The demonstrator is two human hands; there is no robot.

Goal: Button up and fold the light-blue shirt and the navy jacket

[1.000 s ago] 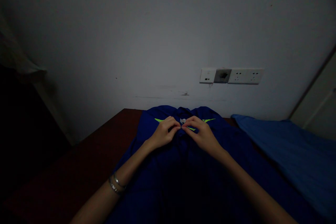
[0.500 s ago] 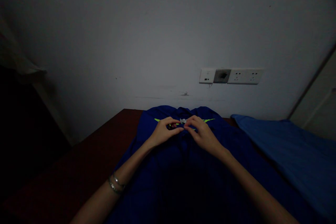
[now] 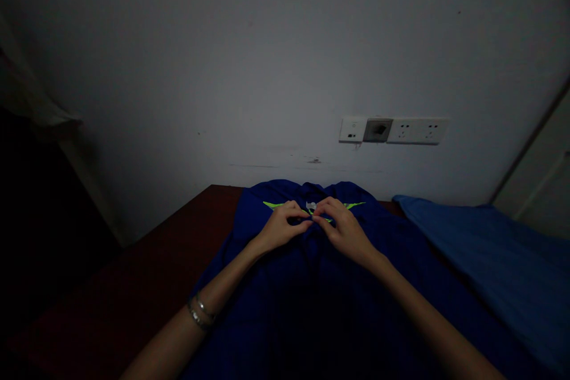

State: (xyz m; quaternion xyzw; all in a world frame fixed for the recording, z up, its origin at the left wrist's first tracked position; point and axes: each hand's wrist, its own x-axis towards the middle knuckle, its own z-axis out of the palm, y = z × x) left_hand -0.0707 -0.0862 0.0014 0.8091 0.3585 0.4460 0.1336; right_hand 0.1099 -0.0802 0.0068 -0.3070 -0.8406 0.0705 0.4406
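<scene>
Deep blue fabric makes up the garment (image 3: 285, 273), spread over a reddish-brown table (image 3: 196, 219), its near part sunk in shadow. The forearms reach in over the garment from its near side, cut off by the lower edge of view; silvery bracelets (image 3: 201, 312) circle the left wrist. Toward the garment's far end the left hand (image 3: 285, 227) and right hand (image 3: 345, 230) nearly meet, each with thumb and fingers drawn narrow on a pinch of its cloth. Just beyond the fingertips, on the garment, show a white patch (image 3: 310, 206) and yellow-green trim (image 3: 357, 205).

By my judgement, laying the garment out is done and the finger work is under way; how much is left cannot be told. In this dimness the pinched bit may be an edge or a small fastening, and the fingers hide part of it.

Right of the garment lies a lighter blue cloth (image 3: 481, 255), running out of view. Behind the garment rises a pale wall (image 3: 249, 83) with sockets (image 3: 414, 130).
</scene>
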